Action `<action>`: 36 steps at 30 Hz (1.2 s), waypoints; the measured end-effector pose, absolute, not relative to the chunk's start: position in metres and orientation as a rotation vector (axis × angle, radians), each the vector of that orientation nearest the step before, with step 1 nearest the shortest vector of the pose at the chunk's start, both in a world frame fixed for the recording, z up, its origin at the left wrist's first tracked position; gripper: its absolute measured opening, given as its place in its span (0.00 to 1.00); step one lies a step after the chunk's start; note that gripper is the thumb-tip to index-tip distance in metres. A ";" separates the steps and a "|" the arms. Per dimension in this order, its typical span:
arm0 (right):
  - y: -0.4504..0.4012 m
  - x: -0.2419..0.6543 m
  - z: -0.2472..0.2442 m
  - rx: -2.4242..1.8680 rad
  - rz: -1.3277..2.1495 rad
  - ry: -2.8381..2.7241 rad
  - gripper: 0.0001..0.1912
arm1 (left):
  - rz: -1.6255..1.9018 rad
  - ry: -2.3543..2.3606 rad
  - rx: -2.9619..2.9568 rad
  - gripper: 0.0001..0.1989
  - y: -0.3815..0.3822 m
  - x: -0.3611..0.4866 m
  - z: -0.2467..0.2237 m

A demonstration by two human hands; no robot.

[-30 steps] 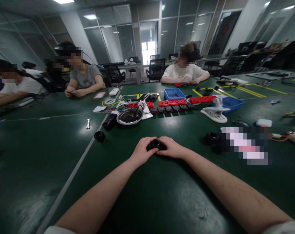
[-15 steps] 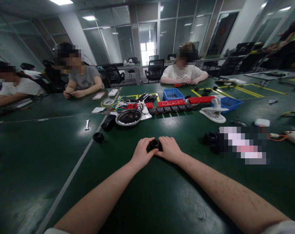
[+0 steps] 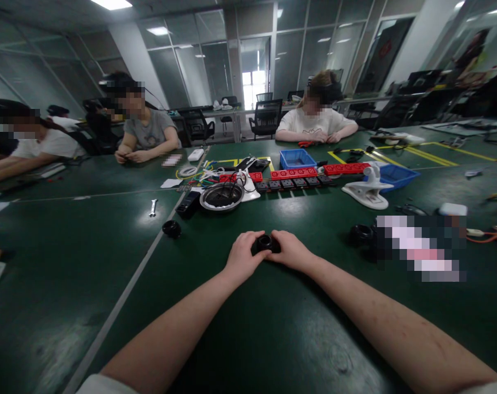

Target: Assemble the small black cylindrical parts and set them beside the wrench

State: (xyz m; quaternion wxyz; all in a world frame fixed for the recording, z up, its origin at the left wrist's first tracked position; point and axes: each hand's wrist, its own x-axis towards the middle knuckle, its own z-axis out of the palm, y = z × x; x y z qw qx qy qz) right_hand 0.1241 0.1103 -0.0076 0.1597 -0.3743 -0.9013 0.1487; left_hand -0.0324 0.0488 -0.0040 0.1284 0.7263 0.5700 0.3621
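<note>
A small black ring-shaped part (image 3: 265,242) rests on the green table between my two hands. My left hand (image 3: 245,253) curls round its left side, with fingers and thumb against it. From the right, my right hand (image 3: 292,250) is wrapped round the same part, its thumb near my left thumb at the front edge. A similar black part (image 3: 172,229) lies to the left, and another black round part (image 3: 360,234) to the right. Beyond my hands is a metal dish (image 3: 221,197) holding dark items.
Behind the dish run red socket strips (image 3: 293,173), with blue trays (image 3: 296,158) nearby. A white clamp base (image 3: 367,194) stands right of centre; a wrench (image 3: 153,207) lies left. People sit across the table.
The whole view has shifted slightly, so things appear a little further right. Another person's hand now shows at the left edge. My hands stay round the black part.
</note>
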 end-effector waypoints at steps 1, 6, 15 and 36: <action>0.106 0.121 -0.008 -1.136 0.313 -2.555 0.14 | 1.064 1.699 2.109 0.20 0.048 -0.031 -0.004; 0.097 0.118 -0.008 -1.128 0.213 -2.531 0.19 | 1.085 1.661 2.126 0.19 0.049 -0.031 -0.005; 0.121 0.131 -0.008 -0.825 0.627 -2.605 0.14 | 1.042 1.475 2.119 0.21 0.051 -0.041 -0.005; 0.117 0.129 -0.007 -0.914 0.621 -2.626 0.15 | 1.033 1.520 2.057 0.21 0.048 -0.035 -0.003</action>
